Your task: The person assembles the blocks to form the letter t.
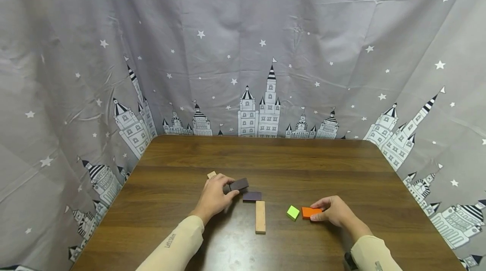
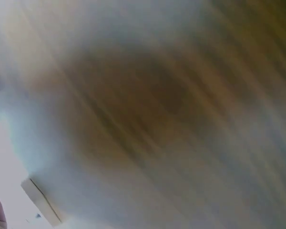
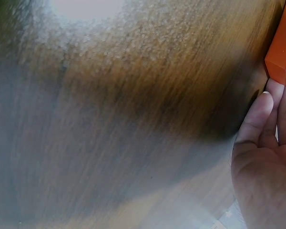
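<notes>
Two grips: right hand (image 1: 336,210) on orange block (image 1: 308,213); left hand (image 1: 214,197) on grey block (image 1: 240,184), head view only.

Plank (image 1: 260,217) on table (image 1: 322,165), between left hand (image 1: 215,195) and right hand's (image 1: 336,212) block (image 1: 307,212)

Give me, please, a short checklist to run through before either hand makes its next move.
1. Right hand grips the orange block: ok.
2. Left hand on the gray block: ok; firmness: cannot tell.
3. Green block apart from the orange block: ok, by a narrow gap.
4. Long tan block clear of the purple block: cannot tell.
5. Left wrist view sharp: not ok, mostly blurred.
</notes>
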Motion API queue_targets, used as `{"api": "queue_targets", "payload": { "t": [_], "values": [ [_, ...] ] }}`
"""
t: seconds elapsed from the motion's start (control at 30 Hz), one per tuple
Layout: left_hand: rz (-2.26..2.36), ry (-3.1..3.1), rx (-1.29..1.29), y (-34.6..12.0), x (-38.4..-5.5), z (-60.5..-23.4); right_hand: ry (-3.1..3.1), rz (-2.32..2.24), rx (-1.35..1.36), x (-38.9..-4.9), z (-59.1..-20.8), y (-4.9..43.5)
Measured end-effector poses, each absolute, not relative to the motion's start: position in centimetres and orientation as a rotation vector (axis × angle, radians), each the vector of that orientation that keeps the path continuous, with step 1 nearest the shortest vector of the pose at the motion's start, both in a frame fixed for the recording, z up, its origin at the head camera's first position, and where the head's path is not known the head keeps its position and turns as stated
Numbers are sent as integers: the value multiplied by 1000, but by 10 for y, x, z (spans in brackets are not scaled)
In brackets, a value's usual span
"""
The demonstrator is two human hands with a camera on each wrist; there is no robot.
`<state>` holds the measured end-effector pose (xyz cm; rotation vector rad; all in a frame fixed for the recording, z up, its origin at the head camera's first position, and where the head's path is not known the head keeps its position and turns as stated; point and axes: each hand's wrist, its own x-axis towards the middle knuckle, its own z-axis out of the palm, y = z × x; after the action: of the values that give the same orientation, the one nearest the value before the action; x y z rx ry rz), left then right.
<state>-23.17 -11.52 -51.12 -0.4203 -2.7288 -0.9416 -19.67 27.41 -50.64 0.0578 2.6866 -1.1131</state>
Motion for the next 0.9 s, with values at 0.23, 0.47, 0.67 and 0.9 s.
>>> {"api": "queue_targets", "payload": {
  "t": [0.23, 0.47, 0.67, 0.9],
  "values": [
    [-963, -2726, -544, -85, -233, -509, 2695, -1108, 48, -197, -507, 276],
    [-987, -2780, -581, -58, -232, -509, 2696, -1109, 69, -197, -509, 276],
    [-970, -2829, -611, -40, -229, -512, 2689, -1113, 76, -197, -507, 275],
    [-866, -2869, -617, -24, -228, -517, 2690, -1129, 67, -198, -509, 275]
  ]
}}
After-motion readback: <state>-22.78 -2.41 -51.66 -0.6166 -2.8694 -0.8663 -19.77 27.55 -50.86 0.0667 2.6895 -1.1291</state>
